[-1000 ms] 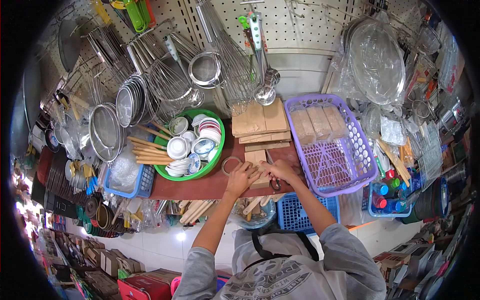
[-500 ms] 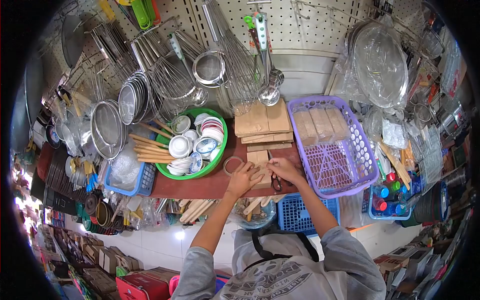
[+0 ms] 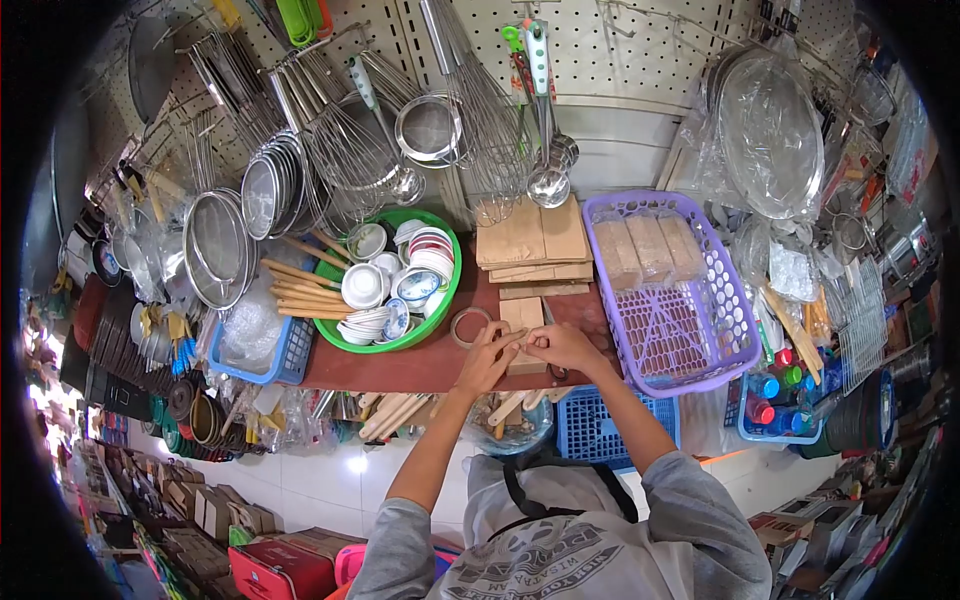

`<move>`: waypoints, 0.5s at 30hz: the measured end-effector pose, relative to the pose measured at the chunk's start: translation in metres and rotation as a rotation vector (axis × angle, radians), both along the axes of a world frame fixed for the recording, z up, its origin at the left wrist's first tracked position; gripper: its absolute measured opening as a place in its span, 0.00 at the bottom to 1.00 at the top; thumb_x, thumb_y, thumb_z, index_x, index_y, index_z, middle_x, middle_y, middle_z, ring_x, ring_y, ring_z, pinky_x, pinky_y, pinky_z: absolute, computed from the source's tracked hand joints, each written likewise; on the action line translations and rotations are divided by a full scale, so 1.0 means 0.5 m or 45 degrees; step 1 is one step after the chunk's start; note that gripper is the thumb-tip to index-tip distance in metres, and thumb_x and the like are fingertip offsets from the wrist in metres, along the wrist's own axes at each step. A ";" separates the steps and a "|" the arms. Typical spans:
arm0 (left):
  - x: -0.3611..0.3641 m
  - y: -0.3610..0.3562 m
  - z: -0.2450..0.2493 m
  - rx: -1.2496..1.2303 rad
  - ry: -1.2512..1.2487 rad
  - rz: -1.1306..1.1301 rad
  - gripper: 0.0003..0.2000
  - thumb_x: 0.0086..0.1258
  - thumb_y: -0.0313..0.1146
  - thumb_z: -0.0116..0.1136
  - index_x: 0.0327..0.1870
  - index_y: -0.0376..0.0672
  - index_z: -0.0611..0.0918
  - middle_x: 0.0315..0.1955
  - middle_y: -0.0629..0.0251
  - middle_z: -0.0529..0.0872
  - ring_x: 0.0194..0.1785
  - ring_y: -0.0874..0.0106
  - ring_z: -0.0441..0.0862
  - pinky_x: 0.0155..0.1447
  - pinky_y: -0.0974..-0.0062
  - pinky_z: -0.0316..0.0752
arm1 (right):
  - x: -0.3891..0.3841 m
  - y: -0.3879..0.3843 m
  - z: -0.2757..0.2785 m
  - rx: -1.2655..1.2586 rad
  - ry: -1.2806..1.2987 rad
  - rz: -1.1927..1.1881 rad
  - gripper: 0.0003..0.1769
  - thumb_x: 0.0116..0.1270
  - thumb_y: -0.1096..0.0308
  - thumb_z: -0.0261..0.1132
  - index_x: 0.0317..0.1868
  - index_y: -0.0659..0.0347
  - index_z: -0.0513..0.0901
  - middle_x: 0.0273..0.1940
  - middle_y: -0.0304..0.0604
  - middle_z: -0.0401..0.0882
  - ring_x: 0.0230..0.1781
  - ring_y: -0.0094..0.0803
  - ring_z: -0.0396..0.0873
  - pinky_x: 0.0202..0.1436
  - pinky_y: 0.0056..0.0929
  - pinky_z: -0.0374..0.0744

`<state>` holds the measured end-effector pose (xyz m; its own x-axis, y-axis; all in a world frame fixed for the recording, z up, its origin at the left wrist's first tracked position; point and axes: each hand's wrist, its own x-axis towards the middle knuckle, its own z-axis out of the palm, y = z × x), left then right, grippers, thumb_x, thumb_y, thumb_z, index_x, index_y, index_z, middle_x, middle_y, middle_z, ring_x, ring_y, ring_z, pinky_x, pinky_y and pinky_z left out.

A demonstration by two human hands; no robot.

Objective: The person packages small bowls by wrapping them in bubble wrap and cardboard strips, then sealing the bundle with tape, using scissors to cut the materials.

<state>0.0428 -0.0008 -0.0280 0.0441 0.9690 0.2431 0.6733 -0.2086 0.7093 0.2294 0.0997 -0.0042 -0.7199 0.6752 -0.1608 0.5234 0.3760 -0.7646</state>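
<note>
A small brown cardboard piece lies on the reddish-brown table, under and between my hands. My left hand rests over its left side, fingers bent and tips drawn together. From the right, my right hand meets it in a pinch, fingertips almost touching the left ones. Whatever is between the fingertips is too small to make out. Scissors lie beside the cardboard, partly covered by my right hand. Just left of the cardboard is a roll of tape.
Stacked flat cardboard sits behind. A green basin of small bowls and wooden-handled tools stands left; a purple basket with wrapped brown blocks stands right. Whisks and ladles hang above. A blue crate is below the front edge.
My right hand has moved slightly left, up to my left fingertips. My left fingers have gone from lying across the cardboard to bent and drawn together. The whole view has shifted slightly.
</note>
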 end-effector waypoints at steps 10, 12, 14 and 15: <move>-0.007 0.004 -0.022 0.011 -0.138 -0.003 0.18 0.70 0.36 0.57 0.60 0.46 0.83 0.50 0.58 0.73 0.60 0.60 0.72 0.65 0.65 0.66 | -0.005 0.000 -0.015 0.145 0.011 -0.024 0.16 0.59 0.53 0.67 0.35 0.58 0.87 0.28 0.46 0.86 0.30 0.41 0.86 0.39 0.36 0.81; -0.008 0.006 -0.024 0.022 -0.141 -0.006 0.19 0.69 0.34 0.58 0.60 0.46 0.83 0.51 0.58 0.73 0.60 0.60 0.72 0.65 0.65 0.67 | -0.008 0.001 -0.023 0.182 0.001 -0.033 0.16 0.58 0.53 0.67 0.34 0.58 0.87 0.28 0.46 0.86 0.30 0.41 0.86 0.40 0.36 0.82; -0.009 0.007 -0.027 0.036 -0.145 -0.006 0.19 0.68 0.33 0.58 0.60 0.46 0.83 0.51 0.59 0.73 0.59 0.60 0.73 0.64 0.65 0.67 | -0.009 0.001 -0.029 0.222 -0.011 -0.040 0.16 0.57 0.53 0.68 0.33 0.59 0.87 0.28 0.47 0.86 0.31 0.42 0.86 0.41 0.36 0.82; -0.008 0.008 -0.028 0.044 -0.146 -0.004 0.19 0.68 0.33 0.59 0.60 0.47 0.83 0.51 0.59 0.73 0.59 0.60 0.73 0.64 0.65 0.68 | -0.009 0.001 -0.030 0.215 -0.009 -0.048 0.16 0.57 0.53 0.68 0.33 0.59 0.87 0.27 0.47 0.86 0.31 0.42 0.86 0.41 0.37 0.82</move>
<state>0.0388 0.0030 -0.0420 0.0173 0.9598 0.2803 0.5874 -0.2366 0.7740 0.2247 0.1001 -0.0190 -0.6927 0.7196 -0.0477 0.5447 0.4787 -0.6886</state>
